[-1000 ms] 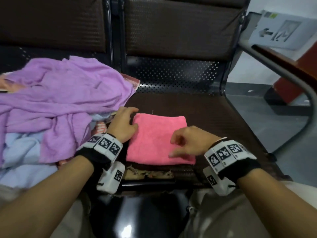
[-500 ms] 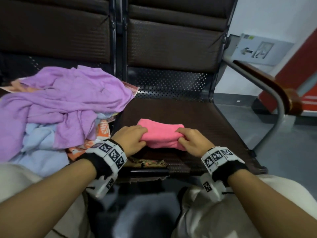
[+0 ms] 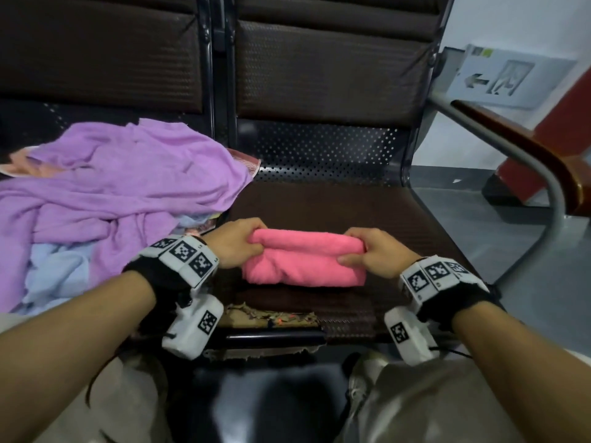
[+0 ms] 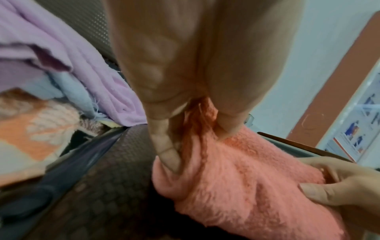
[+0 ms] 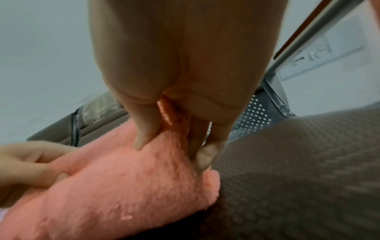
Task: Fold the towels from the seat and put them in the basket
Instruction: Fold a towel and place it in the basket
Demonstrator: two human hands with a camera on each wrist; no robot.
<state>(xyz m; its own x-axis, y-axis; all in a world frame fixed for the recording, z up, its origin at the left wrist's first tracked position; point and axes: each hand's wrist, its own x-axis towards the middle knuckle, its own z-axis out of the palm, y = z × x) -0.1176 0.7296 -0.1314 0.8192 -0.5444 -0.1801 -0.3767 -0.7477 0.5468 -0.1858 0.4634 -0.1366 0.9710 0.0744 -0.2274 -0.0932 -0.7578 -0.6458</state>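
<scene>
A folded pink towel [image 3: 303,262] lies across the front of the dark brown seat [image 3: 335,203]. My left hand [image 3: 238,246] grips its left end, thumb and fingers pinching the cloth, as the left wrist view shows on the pink towel [image 4: 246,178]. My right hand [image 3: 372,257] grips the right end, fingers curled into the pink towel [image 5: 127,186]. The towel's upper part is raised between both hands. No basket is in view.
A pile of unfolded towels covers the left seat: a purple towel [image 3: 121,193] on top, a light blue towel [image 3: 54,270] and an orange patterned one [image 4: 30,126] beneath. A metal armrest [image 3: 527,161] with a wooden top bounds the right side. The seat's front edge [image 3: 271,318] is torn.
One second ago the pink towel lay flat with my hands resting on it. Both hands have since gripped its two ends and folded it into a narrower bundle, now lifted slightly.
</scene>
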